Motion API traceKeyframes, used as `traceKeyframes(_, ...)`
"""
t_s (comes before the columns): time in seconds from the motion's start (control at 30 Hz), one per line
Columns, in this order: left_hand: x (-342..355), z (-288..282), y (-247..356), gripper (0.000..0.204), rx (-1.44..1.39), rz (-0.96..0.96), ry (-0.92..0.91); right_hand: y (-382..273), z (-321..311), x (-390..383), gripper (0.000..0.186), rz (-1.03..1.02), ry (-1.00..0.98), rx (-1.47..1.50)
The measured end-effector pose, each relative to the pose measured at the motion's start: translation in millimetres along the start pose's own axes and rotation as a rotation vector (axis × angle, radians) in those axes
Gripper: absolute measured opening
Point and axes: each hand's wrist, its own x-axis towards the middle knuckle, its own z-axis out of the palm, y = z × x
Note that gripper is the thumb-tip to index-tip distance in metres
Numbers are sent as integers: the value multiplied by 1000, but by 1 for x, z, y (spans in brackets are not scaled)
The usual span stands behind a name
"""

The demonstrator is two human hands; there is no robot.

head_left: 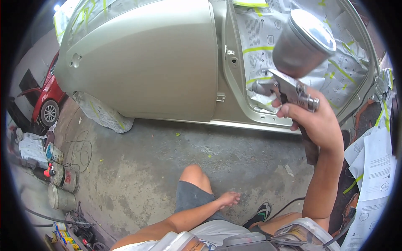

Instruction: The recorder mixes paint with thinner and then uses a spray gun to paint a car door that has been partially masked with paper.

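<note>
My right hand [324, 121] is wrapped round a metal spray gun [291, 85], raised in front of the car body's door opening. A grey paint cup [299, 48] with a shiny lid sits tilted on top of the gun, whose nozzle points left. To its left is the beige rear door panel [146, 62], smooth and evenly coloured. Low over my bent knee, my left hand [229, 199] hangs loosely with its fingers apart and nothing visible in it. Printed masking paper [261, 39] with yellow-green tape covers the door opening.
More masking paper wraps the wheel [104, 113] and hangs at the right [372, 167]. Buckets [63, 196] and bottles line the left wall. A red car [50, 92] stands behind at the left. Thin cables [88, 146] lie on the stained concrete floor [138, 171].
</note>
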Motion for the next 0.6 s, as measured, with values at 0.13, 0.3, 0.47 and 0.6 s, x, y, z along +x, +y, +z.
traceKeyframes(0.13,-55,-25,41,32,572,584,308,58,-24,-28,44,69,145,26)
traceKeyframes(0.3,-166,-92,84,36,1020,889,634,167,-79,-47,36,154,551,-49)
traceKeyframes(0.47,-213,-104,36,51,1341,798,304,286,-155,-79,36,462,886,-267)
traceKeyframes(0.6,-199,-105,18,56,1326,735,311,346,-171,-90,28,564,987,-38)
